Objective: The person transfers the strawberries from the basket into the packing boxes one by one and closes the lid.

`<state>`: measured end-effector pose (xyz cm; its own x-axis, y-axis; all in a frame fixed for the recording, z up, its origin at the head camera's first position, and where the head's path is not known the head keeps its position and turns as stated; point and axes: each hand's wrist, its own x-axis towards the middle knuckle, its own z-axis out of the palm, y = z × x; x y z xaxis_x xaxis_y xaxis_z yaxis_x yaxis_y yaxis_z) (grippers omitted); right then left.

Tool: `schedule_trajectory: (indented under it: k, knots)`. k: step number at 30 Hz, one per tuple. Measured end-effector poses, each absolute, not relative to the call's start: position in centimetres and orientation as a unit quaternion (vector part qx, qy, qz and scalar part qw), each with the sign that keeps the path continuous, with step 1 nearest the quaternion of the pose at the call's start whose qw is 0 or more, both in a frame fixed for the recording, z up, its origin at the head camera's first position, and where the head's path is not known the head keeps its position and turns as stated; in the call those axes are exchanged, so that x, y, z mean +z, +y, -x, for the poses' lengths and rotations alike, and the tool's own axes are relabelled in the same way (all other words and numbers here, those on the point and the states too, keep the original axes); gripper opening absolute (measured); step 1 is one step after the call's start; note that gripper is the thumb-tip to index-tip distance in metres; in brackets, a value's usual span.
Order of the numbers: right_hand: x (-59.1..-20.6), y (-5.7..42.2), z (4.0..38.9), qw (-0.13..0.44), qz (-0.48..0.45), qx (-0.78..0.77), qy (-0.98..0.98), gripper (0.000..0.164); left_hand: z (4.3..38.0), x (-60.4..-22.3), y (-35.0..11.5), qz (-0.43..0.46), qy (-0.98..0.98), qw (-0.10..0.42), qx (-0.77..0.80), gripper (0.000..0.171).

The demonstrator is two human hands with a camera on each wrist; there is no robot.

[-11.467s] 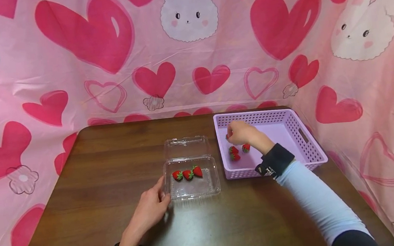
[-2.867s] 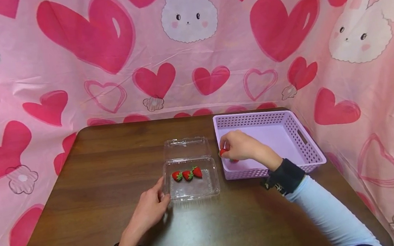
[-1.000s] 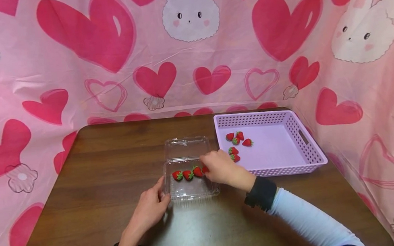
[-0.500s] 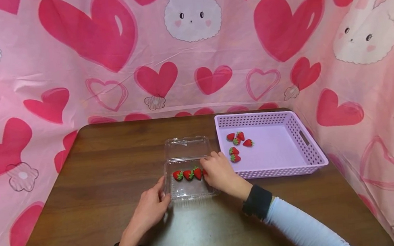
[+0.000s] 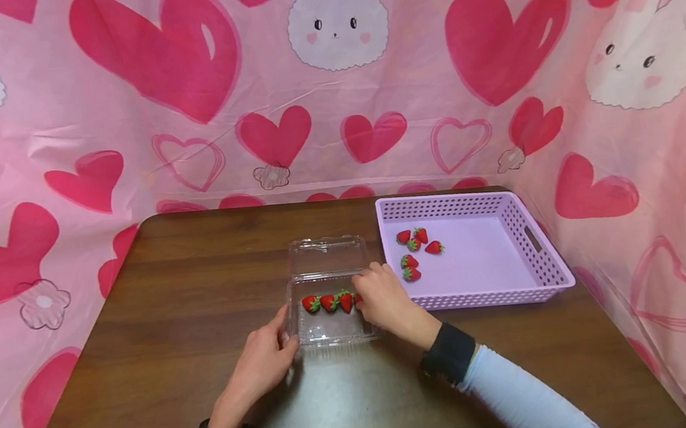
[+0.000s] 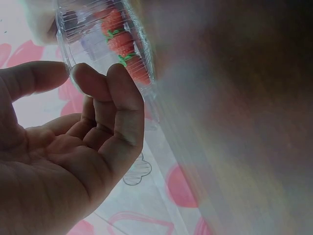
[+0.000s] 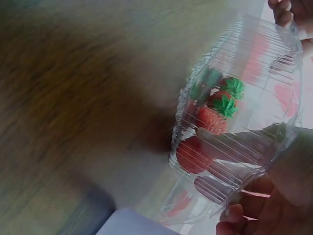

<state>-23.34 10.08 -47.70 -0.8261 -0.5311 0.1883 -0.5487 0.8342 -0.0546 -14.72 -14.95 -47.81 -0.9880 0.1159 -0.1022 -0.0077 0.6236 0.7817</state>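
Observation:
A clear plastic clamshell container [image 5: 330, 332] lies opened out on the table, its lid [image 5: 325, 255] folded back. Three strawberries [image 5: 329, 303] form a row inside. At the row's right end my right hand [image 5: 388, 308] reaches over the rim and pinches one more strawberry [image 5: 358, 300], mostly covered by the fingers. The right wrist view shows this strawberry [image 7: 191, 155] through the ribbed wall, fingertips against it. My left hand [image 5: 255, 365] holds the container's left rim between thumb and fingers; in the left wrist view the thumb [image 6: 41, 78] meets that rim.
A lilac perforated basket [image 5: 487, 254] stands to the right of the container, with several strawberries [image 5: 413, 243] grouped at its left side. The brown table [image 5: 208, 257] ends at a pink curtain [image 5: 323, 152] printed with hearts and rabbits.
My right hand has carried a strawberry from the basket to the container's right end. The strawberry beside it has turned, its tip now toward me. The left hand has stayed on the rim.

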Motion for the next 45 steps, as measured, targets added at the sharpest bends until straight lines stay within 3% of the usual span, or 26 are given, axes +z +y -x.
schedule_trajectory:
  k: [15,32,38,45]
  knots:
    - [-46.8,10.3,23.6,0.048,-0.300,0.186,-0.934,0.007,14.7,-47.6,-15.0,-0.025,0.894,0.081,0.441,0.069]
    - [-44.7,11.6,23.3,0.056,-0.216,0.274,-0.935,0.015,14.7,-47.8,-15.0,-0.023,0.894,0.081,0.439,0.069]
    - [-44.3,12.6,23.6,0.086,-0.185,0.278,-0.939,0.018,14.6,-47.8,-15.0,-0.019,0.894,0.087,0.439,0.069]
    - [-44.2,14.0,24.0,0.155,-0.154,0.258,-0.941,0.009,14.7,-47.8,-14.9,-0.025,0.897,0.082,0.434,0.069]
